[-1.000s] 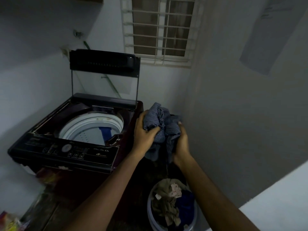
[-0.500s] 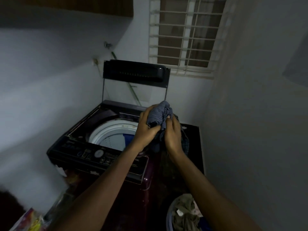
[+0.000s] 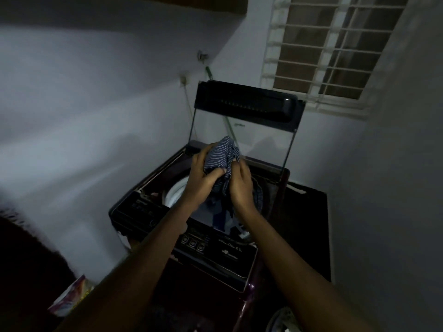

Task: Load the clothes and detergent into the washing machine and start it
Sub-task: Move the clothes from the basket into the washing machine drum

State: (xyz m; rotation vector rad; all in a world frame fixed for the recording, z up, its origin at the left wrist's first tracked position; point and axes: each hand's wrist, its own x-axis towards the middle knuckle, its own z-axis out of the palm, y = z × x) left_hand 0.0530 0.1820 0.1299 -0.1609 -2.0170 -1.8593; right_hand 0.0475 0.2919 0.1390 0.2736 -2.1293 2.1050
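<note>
A dark top-loading washing machine (image 3: 215, 250) stands in the corner with its glass lid (image 3: 247, 109) raised upright. Its white drum rim (image 3: 173, 191) shows to the left of my hands. I hold a bunched blue striped garment (image 3: 221, 156) right above the drum opening. My left hand (image 3: 203, 178) grips its left side and my right hand (image 3: 241, 185) grips its right side, with loose cloth hanging down into the opening. The control panel (image 3: 196, 243) runs along the machine's near edge.
White walls close in on the left and right, and a barred window (image 3: 330, 49) is behind the machine. A colourful packet (image 3: 72, 298) lies at lower left. The rim of a laundry tub (image 3: 280, 319) peeks in at the bottom right.
Both hands carried the striped garment from above the laundry tub leftward to over the drum opening. The view shifted so the machine now sits centred.
</note>
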